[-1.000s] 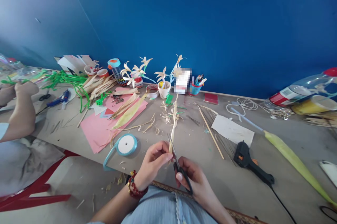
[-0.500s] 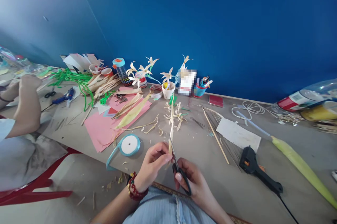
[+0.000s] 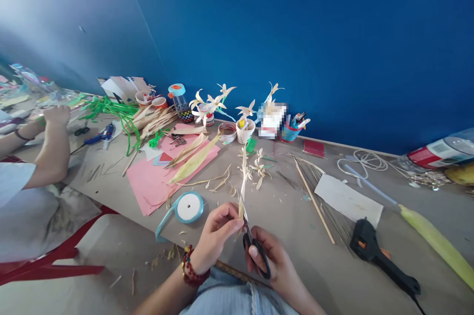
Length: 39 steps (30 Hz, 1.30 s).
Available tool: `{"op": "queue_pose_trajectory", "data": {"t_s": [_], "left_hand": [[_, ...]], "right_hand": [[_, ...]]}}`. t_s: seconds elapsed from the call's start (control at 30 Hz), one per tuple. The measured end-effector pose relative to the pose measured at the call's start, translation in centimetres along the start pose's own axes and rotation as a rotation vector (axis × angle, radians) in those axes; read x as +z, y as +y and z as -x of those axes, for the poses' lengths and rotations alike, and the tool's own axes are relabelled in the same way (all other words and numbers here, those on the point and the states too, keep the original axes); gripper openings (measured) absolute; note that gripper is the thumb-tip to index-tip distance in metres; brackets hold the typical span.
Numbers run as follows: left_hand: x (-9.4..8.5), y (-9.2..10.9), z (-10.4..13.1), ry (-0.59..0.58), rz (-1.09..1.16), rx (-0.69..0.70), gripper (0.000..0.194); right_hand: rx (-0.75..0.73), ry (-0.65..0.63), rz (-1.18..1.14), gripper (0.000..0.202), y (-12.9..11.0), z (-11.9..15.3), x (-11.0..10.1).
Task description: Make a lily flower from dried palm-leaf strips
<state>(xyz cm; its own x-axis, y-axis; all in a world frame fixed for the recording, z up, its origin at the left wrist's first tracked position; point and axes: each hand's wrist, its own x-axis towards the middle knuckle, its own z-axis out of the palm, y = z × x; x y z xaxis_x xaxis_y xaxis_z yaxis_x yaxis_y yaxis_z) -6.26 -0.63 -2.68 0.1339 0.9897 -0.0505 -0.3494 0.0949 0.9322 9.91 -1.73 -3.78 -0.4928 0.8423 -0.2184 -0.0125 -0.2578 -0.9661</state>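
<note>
Near the table's front edge, my left hand [image 3: 223, 226] pinches the lower end of a narrow pale husk strip [image 3: 243, 181] that points away from me. My right hand [image 3: 267, 254] is wrapped round the black handles of a pair of scissors [image 3: 256, 252]. The blades lie along the strip, just above my left fingertips. Beyond the hands, small cream flowers [image 3: 260, 173] lie on the table beside the strip. A roll of blue ribbon [image 3: 188, 207] is left of my left hand.
A black glue gun [image 3: 374, 248] and white paper [image 3: 348, 199] lie to the right. Pink sheets [image 3: 142, 181] are at left. Cups with flowers, including a white cup [image 3: 245, 132], stand by the blue wall. Another person's arm [image 3: 55, 144] is at far left.
The view has shifted left, so the table items appear farther right. Both hands keep their grips, and the scissors remain at the strip.
</note>
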Motion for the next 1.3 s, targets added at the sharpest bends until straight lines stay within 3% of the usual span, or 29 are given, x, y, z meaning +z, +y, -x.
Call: {"op": "queue_pose_trajectory", "data": {"t_s": [0.37, 0.6, 0.87, 0.97, 1.3], "left_hand": [[-0.9, -0.2, -0.2, 0.024, -0.039, 0.001, 0.02], [-1.4, 0.5, -0.3, -0.035, -0.032, 0.0, 0.019], [-3.0, 3.1, -0.9, -0.301, -0.254, 0.06, 0.021], [-3.4, 3.9, -1.1, -0.401, -0.241, 0.04, 0.022], [-3.3, 4.1, -1.5, -0.494, -0.06, -0.107, 0.025]], "right_hand": [[-0.004, 0.016, 0.027, 0.053, 0.4, -0.5, 0.2], [-0.005, 0.015, 0.0, 0.052, 1.0, -0.7, 0.0], [0.03, -0.124, 0.017, 0.052, -0.9, 0.0, -1.8], [0.048, -0.172, 0.014, 0.051, -1.3, 0.2, -2.3], [0.059, -0.172, 0.028, 0.055, -1.4, 0.7, -2.8]]}}
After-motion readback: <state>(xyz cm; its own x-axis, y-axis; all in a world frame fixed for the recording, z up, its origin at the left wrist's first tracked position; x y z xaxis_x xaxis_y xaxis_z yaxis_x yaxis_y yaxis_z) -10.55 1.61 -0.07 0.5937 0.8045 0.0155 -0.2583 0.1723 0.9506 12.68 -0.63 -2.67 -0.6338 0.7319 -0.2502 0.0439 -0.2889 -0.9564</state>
